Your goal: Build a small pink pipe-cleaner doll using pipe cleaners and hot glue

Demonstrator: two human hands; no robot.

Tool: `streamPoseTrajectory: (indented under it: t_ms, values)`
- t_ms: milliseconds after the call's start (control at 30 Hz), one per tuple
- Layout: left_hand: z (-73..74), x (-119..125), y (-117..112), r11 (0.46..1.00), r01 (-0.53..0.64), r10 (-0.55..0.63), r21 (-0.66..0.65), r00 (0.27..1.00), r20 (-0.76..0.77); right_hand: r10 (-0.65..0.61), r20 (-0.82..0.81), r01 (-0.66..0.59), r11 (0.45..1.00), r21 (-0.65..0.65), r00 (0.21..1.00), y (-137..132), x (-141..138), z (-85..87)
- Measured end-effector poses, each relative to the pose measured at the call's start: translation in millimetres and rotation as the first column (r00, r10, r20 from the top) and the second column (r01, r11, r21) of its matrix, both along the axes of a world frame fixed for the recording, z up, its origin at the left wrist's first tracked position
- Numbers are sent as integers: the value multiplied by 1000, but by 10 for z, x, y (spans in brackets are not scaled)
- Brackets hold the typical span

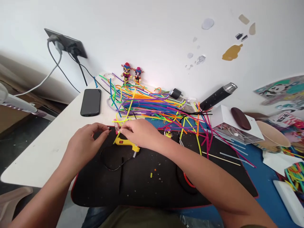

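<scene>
My left hand [88, 139] pinches a tiny dark piece [109, 128] between thumb and forefinger; it is too small to name. To its right, my right hand [136, 130] has its fingers drawn together beside a small clear and pink container [116, 126]. Whether these fingers hold anything, I cannot make out. Below the right hand lies a yellow glue gun [125, 143] on the black mat [147, 190]. A small yellow figure [168, 133] is partly hidden behind my right forearm.
Many coloured craft stems [152, 103] are heaped behind the hands. A phone [90, 102] lies at left, two small figures [126, 72] stand by the wall, and a black flask [217, 96] leans at right beside a white box [237, 126]. A black pen-like stick [121, 175] lies in front.
</scene>
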State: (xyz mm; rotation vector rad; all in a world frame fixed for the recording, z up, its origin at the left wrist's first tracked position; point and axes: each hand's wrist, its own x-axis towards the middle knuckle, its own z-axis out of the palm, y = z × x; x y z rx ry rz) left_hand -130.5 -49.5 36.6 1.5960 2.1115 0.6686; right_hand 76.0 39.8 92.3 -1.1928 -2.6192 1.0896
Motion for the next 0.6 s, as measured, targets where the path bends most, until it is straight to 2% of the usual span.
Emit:
streamPoseTrajectory:
  t_ms: [100, 267, 467, 600]
  values:
    - [-120, -85, 58, 993, 119, -117, 26, 990, -77, 56, 159, -67, 996, 63, 986, 142, -252, -60]
    - [-288, -137, 100, 971, 225, -213, 85, 968, -129, 79, 327, -87, 996, 9, 942, 285, -533, -205]
    - [-323, -127, 95, 943, 314, -299, 110, 945, -130, 42, 362, -78, 993, 84, 931, 317, -672, -295]
    - [-344, -145, 86, 948, 291, -278, 130, 954, -110, 25, 372, -73, 991, 115, 928, 295, -636, -275]
